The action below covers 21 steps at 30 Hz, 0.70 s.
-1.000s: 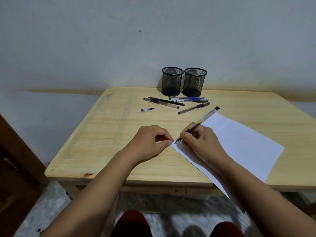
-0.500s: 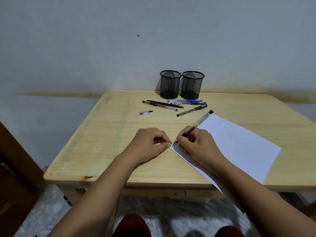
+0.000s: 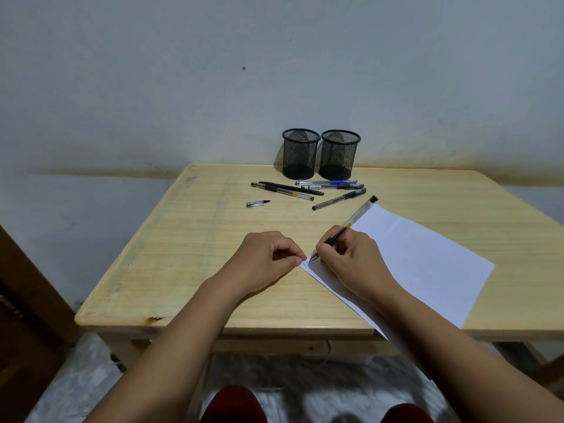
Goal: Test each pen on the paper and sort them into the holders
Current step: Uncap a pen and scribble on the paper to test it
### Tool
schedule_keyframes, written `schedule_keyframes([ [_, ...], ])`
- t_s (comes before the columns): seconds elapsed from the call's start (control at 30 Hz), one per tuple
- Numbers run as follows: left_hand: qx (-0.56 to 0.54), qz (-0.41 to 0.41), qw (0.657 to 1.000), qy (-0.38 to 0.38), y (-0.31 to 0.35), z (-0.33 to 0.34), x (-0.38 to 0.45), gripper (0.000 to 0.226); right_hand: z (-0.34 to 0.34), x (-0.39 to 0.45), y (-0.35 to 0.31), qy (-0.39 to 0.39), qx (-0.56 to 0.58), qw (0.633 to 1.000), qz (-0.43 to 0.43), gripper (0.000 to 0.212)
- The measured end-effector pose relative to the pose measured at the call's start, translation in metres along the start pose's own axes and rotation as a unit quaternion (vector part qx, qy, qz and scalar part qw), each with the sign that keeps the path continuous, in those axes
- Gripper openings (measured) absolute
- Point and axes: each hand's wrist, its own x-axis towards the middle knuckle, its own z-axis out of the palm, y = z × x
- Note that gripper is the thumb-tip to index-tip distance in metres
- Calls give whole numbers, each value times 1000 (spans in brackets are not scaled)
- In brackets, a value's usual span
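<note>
My right hand [image 3: 351, 261] grips a clear pen [image 3: 354, 219], its tip on the near-left corner of the white paper [image 3: 421, 257], where a small mark shows. My left hand [image 3: 268, 257] is curled, its thumb and forefinger pressing down that paper corner. Two empty black mesh holders [image 3: 300, 154] [image 3: 339, 155] stand side by side at the table's back edge. Several pens [image 3: 287, 190] [image 3: 326, 182] [image 3: 338, 199] lie loose in front of them. A small pen cap [image 3: 258, 203] lies to their left.
The wooden table [image 3: 183, 254] stands against a pale wall. A dark wooden piece of furniture [image 3: 18, 300] is at the left edge. The paper's near corner hangs over the table's front edge. My knees in red show below.
The view shifted slightly. The pen tip has moved a little on the paper corner and a small ink mark now shows there. My left hand stays on the corner.
</note>
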Motion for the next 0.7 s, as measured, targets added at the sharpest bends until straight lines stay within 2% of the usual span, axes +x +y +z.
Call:
schedule_keyframes([
  [0.7, 19, 0, 1000, -1, 2, 0, -1, 14, 0, -1, -5, 22, -1, 1000, 10, 16],
])
